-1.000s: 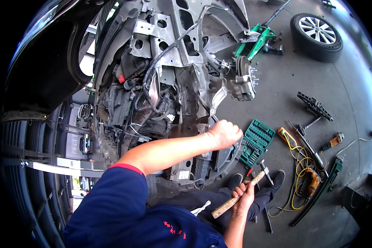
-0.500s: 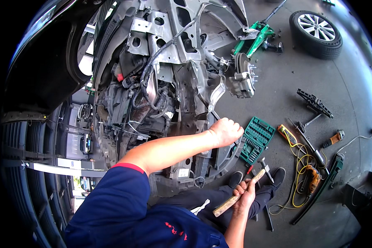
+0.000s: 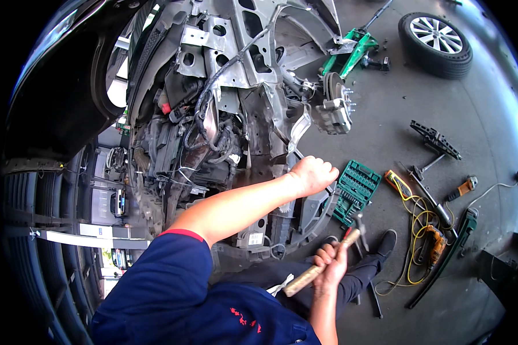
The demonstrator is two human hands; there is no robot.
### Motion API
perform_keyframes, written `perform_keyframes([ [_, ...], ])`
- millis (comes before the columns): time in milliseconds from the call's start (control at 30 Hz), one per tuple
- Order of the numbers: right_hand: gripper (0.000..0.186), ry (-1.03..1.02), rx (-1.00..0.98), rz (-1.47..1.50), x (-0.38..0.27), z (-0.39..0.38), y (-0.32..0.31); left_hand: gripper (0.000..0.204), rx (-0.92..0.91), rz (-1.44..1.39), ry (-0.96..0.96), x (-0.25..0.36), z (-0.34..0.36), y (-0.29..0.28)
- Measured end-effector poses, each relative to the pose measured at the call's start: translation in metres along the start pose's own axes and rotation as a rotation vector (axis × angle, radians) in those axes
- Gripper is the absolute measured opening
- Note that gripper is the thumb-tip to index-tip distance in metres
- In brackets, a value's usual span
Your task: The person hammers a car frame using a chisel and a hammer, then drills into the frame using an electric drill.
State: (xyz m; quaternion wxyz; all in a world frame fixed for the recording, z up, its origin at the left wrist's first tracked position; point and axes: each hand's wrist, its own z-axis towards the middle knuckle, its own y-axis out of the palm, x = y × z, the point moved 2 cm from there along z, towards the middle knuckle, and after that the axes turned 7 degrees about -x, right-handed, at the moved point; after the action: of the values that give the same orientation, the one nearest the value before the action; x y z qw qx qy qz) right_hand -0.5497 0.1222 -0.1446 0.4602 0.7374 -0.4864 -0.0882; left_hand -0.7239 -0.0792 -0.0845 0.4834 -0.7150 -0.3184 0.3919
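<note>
My left hand [image 3: 312,175] reaches forward and is closed around a bent grey metal part at the lower edge of a stripped car front [image 3: 236,109], beside the exposed engine bay. My right hand [image 3: 331,265] grips the wooden handle of a hammer [image 3: 322,259], held low near my leg, its metal head pointing toward the green socket case [image 3: 355,190]. What exactly the left fingers enclose is hidden by the hand.
A brake hub [image 3: 334,109] sticks out of the car. On the grey floor lie a green floor jack [image 3: 351,49], a loose wheel [image 3: 435,35], a scissor jack [image 3: 435,139], an orange drill with yellow cable [image 3: 431,241] and long bars and wrenches [image 3: 437,207].
The view has shifted slightly. My right hand has lowered the hammer a little toward my leg; my left hand stays gripped on the car's metal part.
</note>
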Motion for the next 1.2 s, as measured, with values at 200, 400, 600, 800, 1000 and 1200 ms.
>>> perform_keyframes([
  [200,0.034,0.229,-0.102,-0.161,-0.012,-0.007,0.023,0.008,0.1,0.048,-0.073,-0.001,0.005,0.006],
  [400,0.037,-0.748,0.351,0.13,-0.085,0.004,-0.066,0.01,0.106,0.039,-0.034,0.005,0.007,0.002],
  [600,0.036,-0.131,0.02,-0.042,-0.055,-0.011,0.035,0.014,0.075,0.099,-0.041,0.0,-0.011,0.012],
  [800,0.029,-0.489,0.227,-0.137,-0.02,0.003,-0.02,0.014,0.082,0.106,-0.04,0.003,-0.006,0.007],
  [1000,0.042,-0.253,0.174,-0.121,-0.041,-0.018,-0.013,0.016,0.133,0.095,-0.06,0.0,-0.006,0.009],
  [1200,0.038,-0.376,0.388,-0.139,0.002,-0.006,0.031,0.016,0.128,0.099,-0.055,-0.001,-0.002,0.008],
])
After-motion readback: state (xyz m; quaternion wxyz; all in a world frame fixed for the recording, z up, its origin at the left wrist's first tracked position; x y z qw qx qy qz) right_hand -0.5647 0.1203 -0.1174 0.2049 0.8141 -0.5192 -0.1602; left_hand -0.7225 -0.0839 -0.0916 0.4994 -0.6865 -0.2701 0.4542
